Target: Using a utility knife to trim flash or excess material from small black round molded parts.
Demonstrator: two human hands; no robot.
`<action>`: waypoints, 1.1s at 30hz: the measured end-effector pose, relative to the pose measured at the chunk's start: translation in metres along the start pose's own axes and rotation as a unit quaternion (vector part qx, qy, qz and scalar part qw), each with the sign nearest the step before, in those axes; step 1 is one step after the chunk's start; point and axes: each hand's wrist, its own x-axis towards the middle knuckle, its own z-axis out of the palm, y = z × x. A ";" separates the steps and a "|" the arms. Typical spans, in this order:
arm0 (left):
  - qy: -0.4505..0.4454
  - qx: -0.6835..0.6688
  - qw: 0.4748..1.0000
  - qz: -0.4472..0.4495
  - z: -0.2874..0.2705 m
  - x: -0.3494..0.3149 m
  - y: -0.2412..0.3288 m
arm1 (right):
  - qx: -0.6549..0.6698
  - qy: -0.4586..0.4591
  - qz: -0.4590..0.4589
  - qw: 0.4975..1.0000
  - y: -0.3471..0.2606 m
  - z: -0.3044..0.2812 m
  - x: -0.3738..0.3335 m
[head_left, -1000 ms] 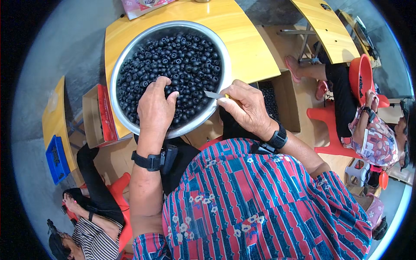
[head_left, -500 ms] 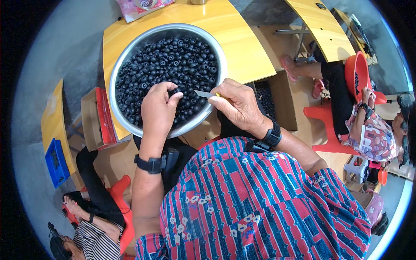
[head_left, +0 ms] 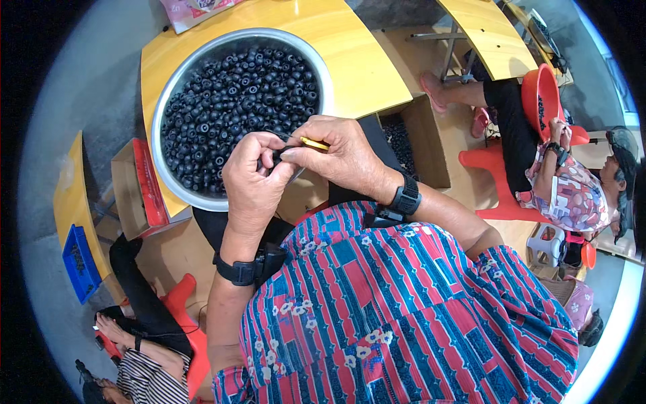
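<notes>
A wide metal basin (head_left: 159, 114) stands at the table's near edge, filled with small black ring-like parts (head_left: 235, 101), many with a hole through them. Over its near rim my two hands meet. Pinched in the fingers of my left hand (head_left: 254, 176) is one small black part (head_left: 276, 159), mostly hidden by the fingertips. My right hand (head_left: 350, 156) grips a small knife (head_left: 314, 143) with a yellow handle. Its blade lies against the black part, largely covered by my left fingers.
The yellow wooden table (head_left: 363, 74) carries a pink package (head_left: 195, 12) at its far edge. A cardboard box (head_left: 434, 145) of dark parts stands to the right, another carton (head_left: 126, 188) to the left. A blue tray (head_left: 81, 269) lies further left. Seated people work on both sides, one with a red basin (head_left: 548, 94).
My hands have drawn together toward me, near the basin's rim. The knife blade, in plain sight before, now meets the part in my left fingers. The whole view has shifted slightly.
</notes>
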 end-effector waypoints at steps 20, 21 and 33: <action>-0.132 -0.418 0.872 -0.217 -0.017 0.005 -0.034 | -0.009 0.017 -0.032 0.999 -0.011 0.002 0.023; -0.137 -0.423 0.869 -0.216 -0.017 0.007 -0.034 | 0.018 0.010 -0.015 1.000 -0.011 0.003 0.025; -0.061 -0.506 0.843 -0.173 0.007 -0.005 -0.007 | -0.009 0.023 -0.081 0.996 -0.013 -0.002 0.013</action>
